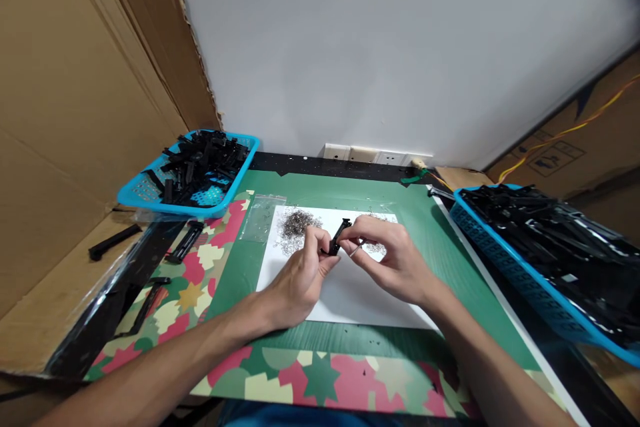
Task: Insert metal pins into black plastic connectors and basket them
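Over a white sheet (350, 293), my left hand (305, 273) pinches a narrow black plastic part (340, 235), held at a tilt. My right hand (387, 253) is closed beside it, fingertips touching or almost touching the part's upper side. A thin metallic tool (357, 248), its exact kind unclear, sticks out between the right thumb and fingers. Behind my left hand lies a heap of tiny metal pieces (297, 221) on the sheet. A second small heap (376, 247) of them is partly hidden by my right hand.
A blue basket (131, 197) of black parts stands at the back left, another blue basket (520, 280) at the right. Loose black parts (185, 242) lie left on the patterned cover. A clear plastic bag (260, 219) lies beside the sheet. Sockets (377, 155) line the wall.
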### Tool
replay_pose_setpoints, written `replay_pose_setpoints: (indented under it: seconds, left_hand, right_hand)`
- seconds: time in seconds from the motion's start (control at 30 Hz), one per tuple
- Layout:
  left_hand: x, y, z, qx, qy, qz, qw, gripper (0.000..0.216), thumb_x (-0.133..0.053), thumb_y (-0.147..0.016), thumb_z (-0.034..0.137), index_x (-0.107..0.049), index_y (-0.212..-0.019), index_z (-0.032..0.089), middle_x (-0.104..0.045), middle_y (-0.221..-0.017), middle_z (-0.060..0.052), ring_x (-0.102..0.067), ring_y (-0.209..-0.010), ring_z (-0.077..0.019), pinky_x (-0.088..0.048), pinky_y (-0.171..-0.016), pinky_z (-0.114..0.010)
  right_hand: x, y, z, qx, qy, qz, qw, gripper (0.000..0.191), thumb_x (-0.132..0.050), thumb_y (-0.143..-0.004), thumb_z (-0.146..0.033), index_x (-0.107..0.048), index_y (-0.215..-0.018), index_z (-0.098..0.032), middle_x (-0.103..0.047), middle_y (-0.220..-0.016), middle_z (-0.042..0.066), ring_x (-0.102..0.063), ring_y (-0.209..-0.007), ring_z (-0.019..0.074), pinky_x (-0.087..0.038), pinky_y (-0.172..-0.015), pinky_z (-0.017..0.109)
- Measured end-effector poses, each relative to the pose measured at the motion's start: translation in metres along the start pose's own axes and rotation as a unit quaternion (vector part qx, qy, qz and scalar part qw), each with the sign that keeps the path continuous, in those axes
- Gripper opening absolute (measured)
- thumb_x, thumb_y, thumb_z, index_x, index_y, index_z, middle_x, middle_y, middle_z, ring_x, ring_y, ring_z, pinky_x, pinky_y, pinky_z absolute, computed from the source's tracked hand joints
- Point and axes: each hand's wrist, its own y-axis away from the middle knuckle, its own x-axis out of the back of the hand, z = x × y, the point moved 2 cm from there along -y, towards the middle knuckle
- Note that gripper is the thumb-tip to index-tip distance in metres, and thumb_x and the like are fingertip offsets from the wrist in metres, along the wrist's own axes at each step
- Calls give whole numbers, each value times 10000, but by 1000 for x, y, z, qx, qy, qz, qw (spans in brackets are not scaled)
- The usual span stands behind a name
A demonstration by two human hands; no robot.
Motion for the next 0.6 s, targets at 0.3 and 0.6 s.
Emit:
replay_pose_setpoints:
  seconds: [0.3,0.6]
  left_hand:
    - [-3,1,1,-5,-35,-31,999,94,-421,-1118,244,-328,-1109,259,-488,-984,-2,-502,-791,-163,-385,-699,-315]
    - [-1,1,5,11,-35,-25,999,106,-428,-1111,245,-323,-1103,259,-498,-974,-2,-526,-794,-169,-404,-704,-323]
  right_hand:
    - [0,0,-5,10,22,-35,999,105,-635,-989,-153,-722,-965,-207,-680,-835,33,-592,-744,169,-454,-683,305]
    - [-3,-1,-6,22,25,-12,999,156,-628,-1015,-172,-773,-969,-206,-678,-781,33,-596,-672,152,-458,-611,276]
